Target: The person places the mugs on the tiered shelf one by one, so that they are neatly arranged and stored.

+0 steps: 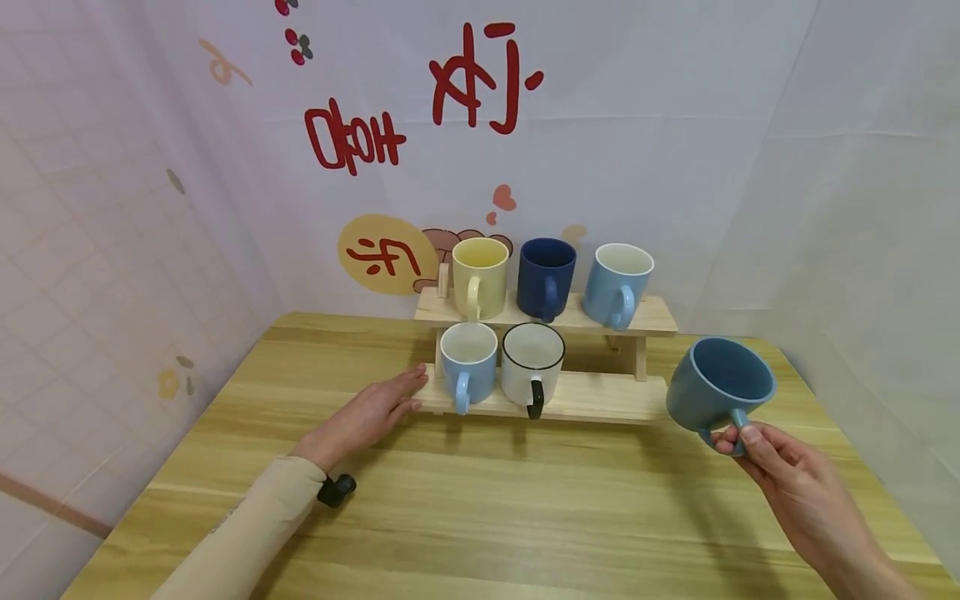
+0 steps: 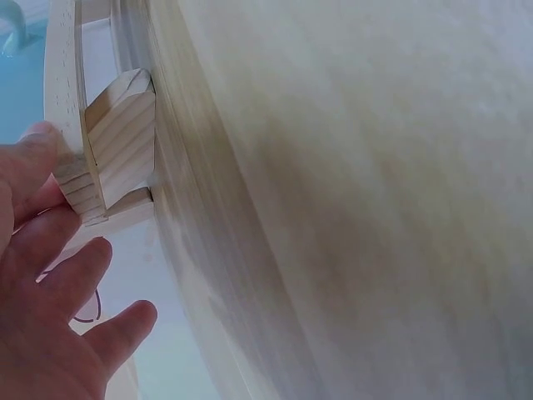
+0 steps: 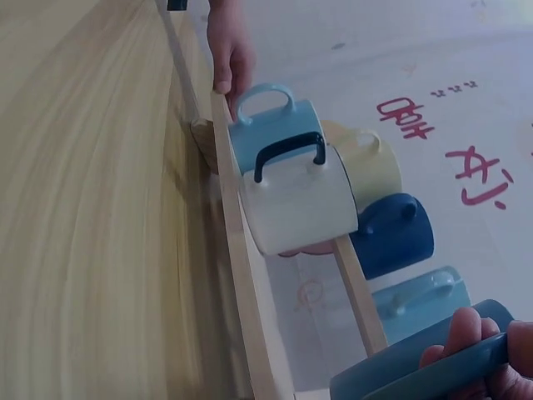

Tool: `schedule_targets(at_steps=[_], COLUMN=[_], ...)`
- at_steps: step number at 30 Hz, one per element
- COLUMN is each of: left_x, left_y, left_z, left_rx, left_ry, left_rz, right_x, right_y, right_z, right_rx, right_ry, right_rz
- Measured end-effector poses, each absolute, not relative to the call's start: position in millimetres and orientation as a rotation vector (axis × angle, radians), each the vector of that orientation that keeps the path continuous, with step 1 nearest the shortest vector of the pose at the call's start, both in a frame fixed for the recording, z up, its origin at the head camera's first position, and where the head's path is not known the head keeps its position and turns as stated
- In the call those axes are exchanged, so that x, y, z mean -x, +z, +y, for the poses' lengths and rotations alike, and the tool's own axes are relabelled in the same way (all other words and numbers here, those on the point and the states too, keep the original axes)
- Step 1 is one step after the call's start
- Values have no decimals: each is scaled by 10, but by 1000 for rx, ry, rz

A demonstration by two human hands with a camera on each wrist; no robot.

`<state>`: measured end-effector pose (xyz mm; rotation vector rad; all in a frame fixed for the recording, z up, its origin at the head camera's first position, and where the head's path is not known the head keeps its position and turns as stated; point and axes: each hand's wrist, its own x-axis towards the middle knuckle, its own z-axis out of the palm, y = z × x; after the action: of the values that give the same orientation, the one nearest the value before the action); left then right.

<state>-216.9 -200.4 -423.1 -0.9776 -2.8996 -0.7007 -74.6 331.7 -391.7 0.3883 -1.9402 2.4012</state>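
Note:
My right hand (image 1: 806, 483) grips a grey-blue mug (image 1: 693, 392) by its handle, tilted and raised at the right end of a two-tier wooden rack (image 1: 615, 400). My left hand (image 1: 367, 417) holds the left end of the rack's lower board, thumb and forefinger against the wood (image 2: 77, 187) and the other fingers spread free. On that board stand a light blue mug (image 1: 480, 379) and a white mug (image 1: 525, 379) with a black rim and handle. The upper board carries a yellow mug (image 1: 491, 287), a dark blue mug (image 1: 536, 287) and another light blue mug (image 1: 603, 292).
The rack stands at the back of a wood-grain table (image 1: 480, 508). Behind it hangs a white cloth (image 1: 637, 167) with red writing, and cloth encloses both sides. Bare board lies right of the white mug. A black device (image 1: 337, 490) is on my left wrist.

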Motion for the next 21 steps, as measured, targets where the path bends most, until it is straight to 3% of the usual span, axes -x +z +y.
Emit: schedule_targets(at_steps=[21], left_x=[2153], left_y=[-4228], left_z=[-1995], left_rx=[980], left_ry=[-722], left_rz=[-2913], right_x=[876], right_y=[-3900], right_z=[2758], right_rx=[-329], right_ry=[2272], right_rz=[-2199])
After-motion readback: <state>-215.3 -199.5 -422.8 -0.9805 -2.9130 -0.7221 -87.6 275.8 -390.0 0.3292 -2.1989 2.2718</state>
